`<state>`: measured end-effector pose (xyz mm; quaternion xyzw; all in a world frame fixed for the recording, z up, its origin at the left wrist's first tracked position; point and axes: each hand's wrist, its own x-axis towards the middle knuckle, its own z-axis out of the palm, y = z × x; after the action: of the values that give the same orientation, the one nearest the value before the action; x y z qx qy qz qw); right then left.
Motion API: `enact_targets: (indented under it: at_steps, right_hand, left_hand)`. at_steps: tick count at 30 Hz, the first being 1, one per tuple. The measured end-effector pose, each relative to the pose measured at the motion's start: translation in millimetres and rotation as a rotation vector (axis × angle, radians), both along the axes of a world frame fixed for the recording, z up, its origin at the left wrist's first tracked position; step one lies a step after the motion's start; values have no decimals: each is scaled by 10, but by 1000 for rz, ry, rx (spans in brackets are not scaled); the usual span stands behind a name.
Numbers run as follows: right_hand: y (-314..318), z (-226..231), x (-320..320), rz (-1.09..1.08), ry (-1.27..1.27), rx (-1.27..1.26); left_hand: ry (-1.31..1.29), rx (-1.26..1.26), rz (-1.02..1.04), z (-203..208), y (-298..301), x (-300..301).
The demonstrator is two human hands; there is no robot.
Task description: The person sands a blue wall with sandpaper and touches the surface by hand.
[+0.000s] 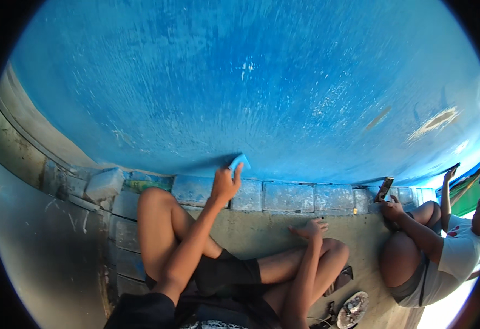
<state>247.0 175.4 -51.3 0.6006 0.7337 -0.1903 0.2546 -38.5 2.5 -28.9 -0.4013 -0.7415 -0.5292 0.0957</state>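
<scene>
My left hand (226,185) is closed around a small light-blue piece (240,162), flat and bent like a folded sheet. Its exact kind is unclear. The piece is against the lower part of a blue painted wall (240,104), where it casts a shadow. Across the paint run pale scratches and streaks. My right hand (310,228) holds nothing; its fingers are stretched out above the grey floor, just beyond my bent knee.
Grey-blue blocks (288,196) line the wall's foot. Worn patches (436,122) mark the wall at right. There, a seated person (442,247) holds a dark rectangular thing (384,189). A plate of debris (353,310) lies near my right knee. A metallic panel (48,236) stands left.
</scene>
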Motion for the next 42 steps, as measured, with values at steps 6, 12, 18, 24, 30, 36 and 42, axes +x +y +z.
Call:
enact_targets:
  at_steps: [6, 12, 18, 24, 30, 36, 42]
  right_hand:
    - [-10, 107, -11, 34, 3, 37]
    - [50, 40, 170, 49, 44, 34]
    - [26, -3, 40, 74, -1, 29]
    - [26, -89, 165, 0, 74, 90]
    - [3, 49, 3, 83, -4, 8]
    - [55, 3, 171, 6, 36, 57]
    - [12, 0, -25, 3, 37, 44]
  left_hand:
    - [42, 4, 39, 2, 113, 35]
    - [46, 150, 2, 352, 143, 234]
    - [78, -3, 38, 311, 8, 78]
    - [-41, 5, 55, 413, 19, 21]
    - [133, -11, 78, 48, -46, 13]
    - [-28, 86, 52, 636, 59, 109]
    - [157, -65, 11, -199, 11, -65]
